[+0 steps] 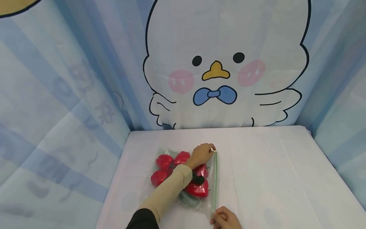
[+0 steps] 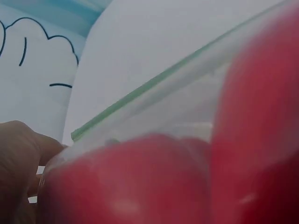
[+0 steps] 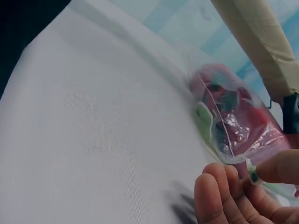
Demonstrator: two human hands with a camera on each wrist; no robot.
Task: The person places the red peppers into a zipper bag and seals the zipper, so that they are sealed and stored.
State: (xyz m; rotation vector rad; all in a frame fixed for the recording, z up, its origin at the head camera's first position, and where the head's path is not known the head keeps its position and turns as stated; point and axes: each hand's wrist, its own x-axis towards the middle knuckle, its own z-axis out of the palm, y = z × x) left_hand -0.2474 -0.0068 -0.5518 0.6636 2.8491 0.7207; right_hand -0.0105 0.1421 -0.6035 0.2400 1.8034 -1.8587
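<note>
A clear zip bag (image 1: 190,203) lies flat with several red bell peppers (image 1: 165,162) inside, and a dark green piece (image 1: 198,179) shows among them. Along its right side runs a green zip strip (image 1: 215,181). My left hand (image 1: 201,155) reaches across the bag and pinches the strip's far corner. At the near end, my right hand (image 1: 226,218) pinches the other corner between thumb and forefinger. From the right wrist, the bag's corner (image 3: 252,171) shows between thumb and fingers. Close up in the left wrist view, a red pepper (image 2: 135,182) presses against the plastic below the green strip (image 2: 140,91).
The bag rests on a white-covered table (image 1: 266,171). Behind stands a curtain (image 1: 226,31) with a printed cartoon bird, and blue-and-white curtains (image 1: 57,127) hang at both sides. My left sleeve (image 1: 168,190) crosses over part of the bag.
</note>
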